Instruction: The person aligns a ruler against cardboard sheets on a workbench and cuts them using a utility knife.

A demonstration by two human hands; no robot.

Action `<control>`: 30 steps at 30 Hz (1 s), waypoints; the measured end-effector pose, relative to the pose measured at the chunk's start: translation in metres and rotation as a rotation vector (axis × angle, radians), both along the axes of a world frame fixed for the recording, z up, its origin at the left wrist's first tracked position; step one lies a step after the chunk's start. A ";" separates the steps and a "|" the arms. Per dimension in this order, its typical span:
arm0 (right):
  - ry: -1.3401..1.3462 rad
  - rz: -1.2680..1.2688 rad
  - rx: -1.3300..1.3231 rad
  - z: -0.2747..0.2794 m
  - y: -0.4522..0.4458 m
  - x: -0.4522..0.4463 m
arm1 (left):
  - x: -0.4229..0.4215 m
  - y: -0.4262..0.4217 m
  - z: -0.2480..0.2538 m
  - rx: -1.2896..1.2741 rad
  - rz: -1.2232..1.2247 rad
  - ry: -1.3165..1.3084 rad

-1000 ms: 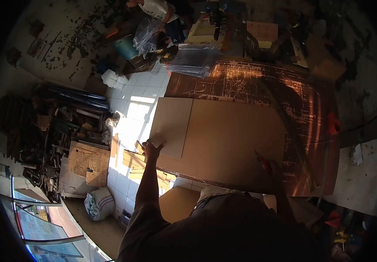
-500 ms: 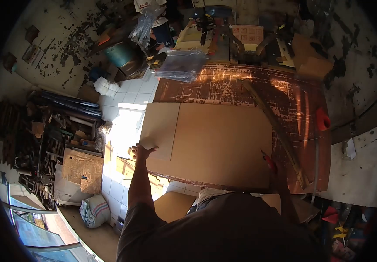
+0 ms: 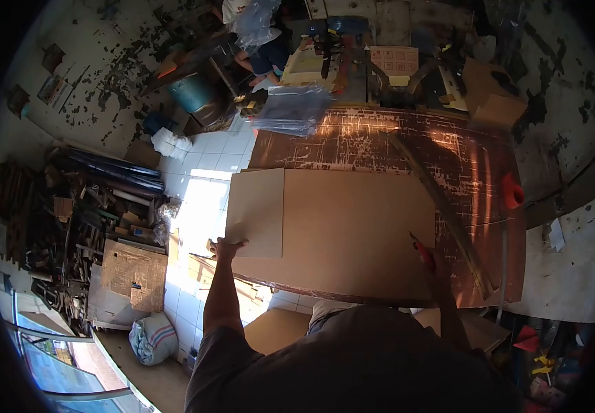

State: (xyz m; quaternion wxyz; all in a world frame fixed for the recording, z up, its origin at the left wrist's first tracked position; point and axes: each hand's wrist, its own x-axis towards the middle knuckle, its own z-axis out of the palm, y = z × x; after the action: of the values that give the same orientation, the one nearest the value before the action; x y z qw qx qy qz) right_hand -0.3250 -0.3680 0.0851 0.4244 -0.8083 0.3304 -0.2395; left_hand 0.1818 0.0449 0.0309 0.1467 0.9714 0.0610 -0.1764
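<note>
A large brown board lies flat on the worn reddish-brown table. On its left end rests a smaller, paler sheet of board, its right edge nearly square to the large board's long edge. My left hand grips the small sheet at its near left corner, thumb on top and fingers at the edge. In my right hand is a red-handled cutter, its dark tip pointing up and left over the right part of the large board. The right fingers are partly in shadow.
A long wooden strip lies across the table's right side, near a red object. Clear plastic sheeting sits at the far left corner. Another person is at the back. Scrap wood is piled at left.
The small sheet has turned slightly, so its right edge runs straighter, with my left hand still at its corner. The cutter has shifted a little left over the board. The person behind has moved.
</note>
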 end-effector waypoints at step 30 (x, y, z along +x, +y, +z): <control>-0.248 -0.272 0.570 0.001 -0.067 -0.035 | -0.236 -0.074 0.021 -1.527 0.162 0.133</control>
State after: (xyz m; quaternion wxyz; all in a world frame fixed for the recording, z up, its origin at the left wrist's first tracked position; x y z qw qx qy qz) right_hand -0.3603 -0.4350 0.0863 0.6344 -0.5702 0.4348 -0.2887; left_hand -0.0542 -0.0290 0.0517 0.7849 0.5807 0.0021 -0.2162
